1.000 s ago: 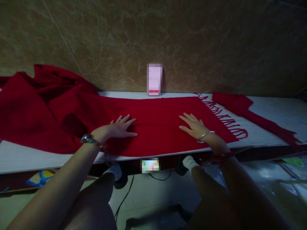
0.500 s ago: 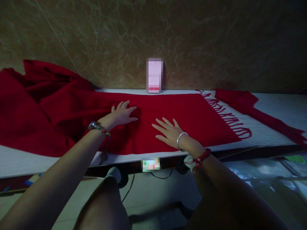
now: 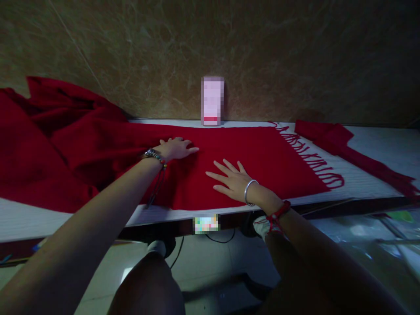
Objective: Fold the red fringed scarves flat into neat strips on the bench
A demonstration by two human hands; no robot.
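The red scarf (image 3: 262, 153) lies lengthwise along the white table (image 3: 39, 218), flat in the middle, bunched in folds toward the left end, its fringe slanting across the tabletop nearer the right end. The right hand (image 3: 232, 181) rests palm down on the flat stretch near the front edge, fingers spread; the left hand (image 3: 177, 149), fingers apart too, is over the cloth nearer the back edge, though whether it presses down I cannot tell.

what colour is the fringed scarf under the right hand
The fringed scarf is plain deep red; it shows in the head view, the only one here.
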